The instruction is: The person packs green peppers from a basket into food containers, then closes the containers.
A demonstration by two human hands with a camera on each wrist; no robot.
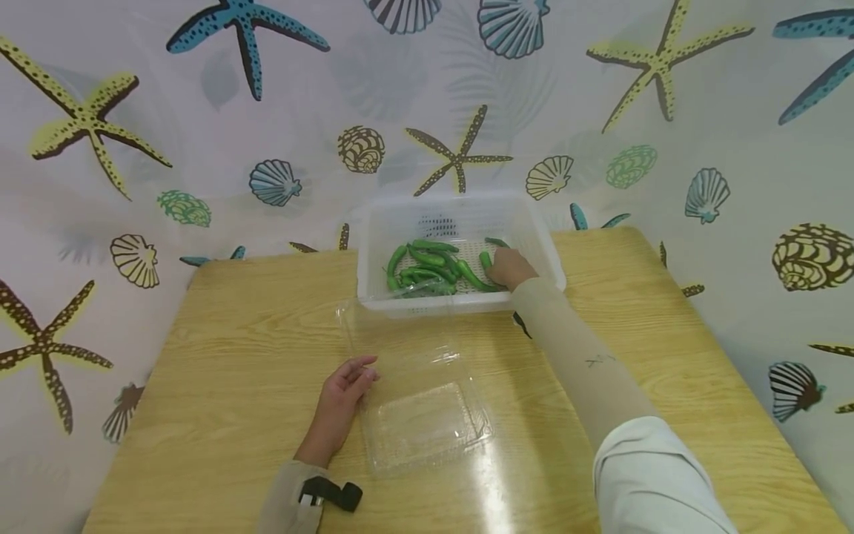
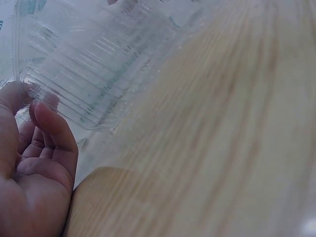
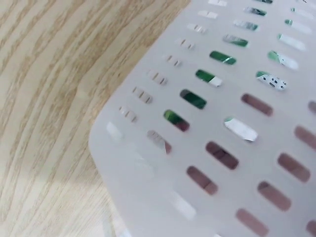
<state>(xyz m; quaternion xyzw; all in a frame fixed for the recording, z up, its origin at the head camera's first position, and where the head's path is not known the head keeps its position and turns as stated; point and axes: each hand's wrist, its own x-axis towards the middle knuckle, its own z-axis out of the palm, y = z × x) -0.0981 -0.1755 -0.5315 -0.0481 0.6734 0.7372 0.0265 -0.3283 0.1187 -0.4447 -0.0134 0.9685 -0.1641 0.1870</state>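
Note:
A white plastic basket (image 1: 460, 302) holds several green chili peppers (image 1: 427, 261), most of them heaped on its left side. Inside its right part, my right hand (image 1: 512, 268) grips a green chili pepper (image 1: 485, 259), whose end pokes out beside the fingers. In the right wrist view the basket wall (image 3: 148, 163) hides most of that hand. An opened clear plastic clamshell box (image 1: 427, 415) lies in front of the basket, its far half leaning on the rim. At its left side my left hand (image 1: 343, 397) pinches the box edge with thumb and finger.
Everything stands on a wood-grain table (image 1: 253, 334). Behind it and at both sides hangs a cloth (image 1: 320, 96) printed with starfish and shells. A black strap (image 1: 330, 492) sits on the left wrist.

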